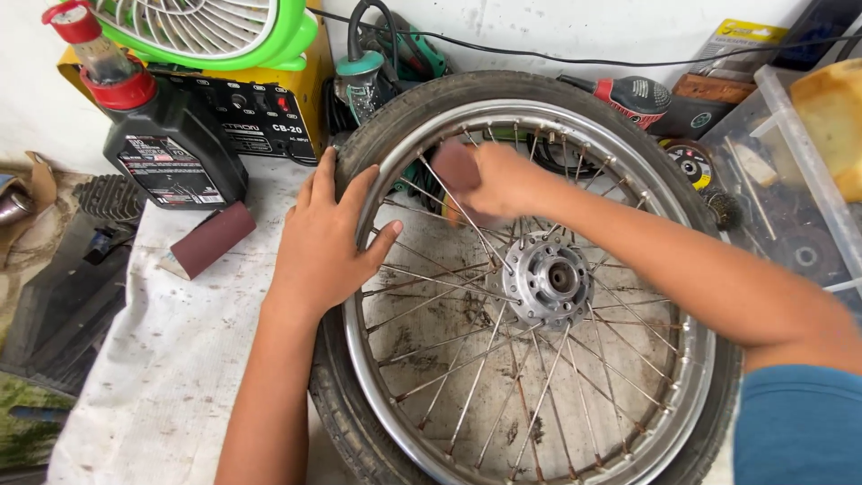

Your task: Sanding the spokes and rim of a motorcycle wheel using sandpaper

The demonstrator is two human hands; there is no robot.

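A spoked motorcycle wheel (530,422) with its tyre (431,99) lies flat on a white cloth. Its metal hub (549,280) sits in the middle. My left hand (325,235) rests flat on the tyre and rim at the wheel's left side, fingers spread. My right hand (498,180) reaches over the spokes near the far rim, blurred, and grips a small dark red piece of sandpaper (454,167) against the spokes.
A folded strip of dark red sandpaper (211,238) lies on the white cloth (171,359) at left. Behind stand a black oil bottle (171,153), a yellow box (260,108), a green fan (215,31), a power tool (633,94) and a clear bin (799,171) at right.
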